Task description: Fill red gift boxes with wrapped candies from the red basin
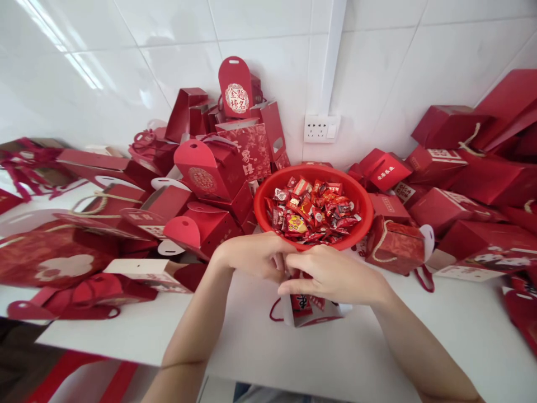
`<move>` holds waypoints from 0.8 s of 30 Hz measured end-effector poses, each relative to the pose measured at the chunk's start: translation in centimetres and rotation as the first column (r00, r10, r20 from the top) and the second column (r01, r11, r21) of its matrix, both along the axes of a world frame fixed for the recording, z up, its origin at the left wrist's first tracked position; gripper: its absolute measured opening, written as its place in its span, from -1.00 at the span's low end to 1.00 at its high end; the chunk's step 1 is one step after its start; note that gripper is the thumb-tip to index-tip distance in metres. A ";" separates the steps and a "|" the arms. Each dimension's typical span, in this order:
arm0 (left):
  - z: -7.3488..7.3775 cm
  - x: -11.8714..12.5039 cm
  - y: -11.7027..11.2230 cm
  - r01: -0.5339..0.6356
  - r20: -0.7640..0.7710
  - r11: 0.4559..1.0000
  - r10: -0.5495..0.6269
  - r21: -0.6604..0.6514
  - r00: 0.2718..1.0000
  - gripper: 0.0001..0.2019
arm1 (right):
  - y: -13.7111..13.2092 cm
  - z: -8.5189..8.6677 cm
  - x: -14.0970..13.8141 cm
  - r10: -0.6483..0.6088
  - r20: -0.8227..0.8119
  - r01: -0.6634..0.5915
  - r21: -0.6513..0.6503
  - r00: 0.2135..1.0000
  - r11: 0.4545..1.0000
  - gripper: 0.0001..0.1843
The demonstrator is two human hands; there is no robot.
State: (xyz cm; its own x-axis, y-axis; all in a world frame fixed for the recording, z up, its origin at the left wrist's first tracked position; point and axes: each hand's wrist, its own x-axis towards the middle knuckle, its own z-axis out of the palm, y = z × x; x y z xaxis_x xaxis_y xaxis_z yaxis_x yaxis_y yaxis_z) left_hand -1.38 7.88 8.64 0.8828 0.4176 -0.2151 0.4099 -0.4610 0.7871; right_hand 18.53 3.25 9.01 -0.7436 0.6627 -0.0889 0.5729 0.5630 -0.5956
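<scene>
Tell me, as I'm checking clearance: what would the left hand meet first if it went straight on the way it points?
Most likely the right hand: the left hand points across at it, the two close or touching above the box.

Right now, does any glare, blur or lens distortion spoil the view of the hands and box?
Head view: glare streaks on the wall tiles at upper left; wide-angle bending curves the table edge and stretches the sides; left hand, right hand and bowl are sharp and evenly lit; the hands cover most of the box.
</scene>
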 end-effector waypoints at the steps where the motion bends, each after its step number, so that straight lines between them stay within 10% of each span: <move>1: 0.0 -0.1 0.0 -0.002 0.008 1.000 0.002 -0.003 1.000 -0.77 | 0.1 -0.1 0.0 0.003 0.079 -0.006 0.044 0.997 0.999 -0.56; 24: -0.5 -1.2 0.0 -0.019 -0.023 0.996 0.021 0.083 1.000 -0.64 | -0.7 1.9 3.9 -0.057 -0.018 0.060 0.197 0.998 0.979 -0.71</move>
State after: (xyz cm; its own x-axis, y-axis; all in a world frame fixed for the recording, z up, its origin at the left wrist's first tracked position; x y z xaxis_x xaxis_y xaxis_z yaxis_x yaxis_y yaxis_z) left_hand -2.54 7.83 8.18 0.8689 0.4528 -0.2001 0.4382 -0.5156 0.7363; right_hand 22.44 2.51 10.96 -0.7033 0.7086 0.0564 0.6019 0.6359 -0.4830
